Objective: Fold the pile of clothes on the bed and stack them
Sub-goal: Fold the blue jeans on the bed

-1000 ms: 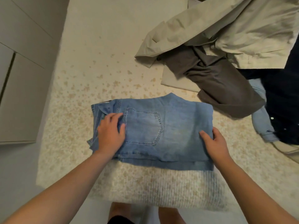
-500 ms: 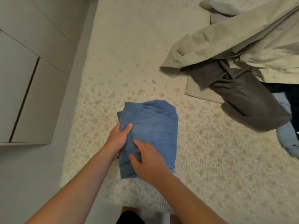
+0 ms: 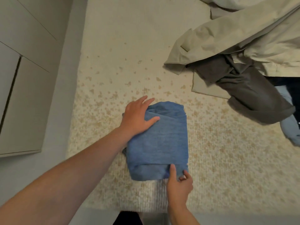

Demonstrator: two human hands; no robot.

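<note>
Head view, looking down on a bed [image 3: 211, 159] covered in a cream spread flecked with tan, its near edge at 6 o'clock. At 9 o'clock, pale flat cabinet panels [image 3: 24, 78] and a strip of grey floor [image 3: 53, 159] beside the bed. Folded blue jeans [image 3: 159, 140] lying in a compact bundle near the bed's near edge, just below centre. Left hand [image 3: 138, 117] flat on the bundle's 10 o'clock corner, fingers straight and spread, thumb across the denim (pressing, not gripping). Right hand [image 3: 178, 187] at the bundle's 5 o'clock corner, grip clamped on the denim edge, thumb on top, fingers curled underneath. Well apart, at 2 o'clock, the unfolded pile: a beige jacket [image 3: 243, 38] draped over a dark grey garment [image 3: 251, 95], with a light blue piece [image 3: 290, 129] and something dark navy [image 3: 292, 88] at 3 o'clock. No label or writing legible anywhere.
</note>
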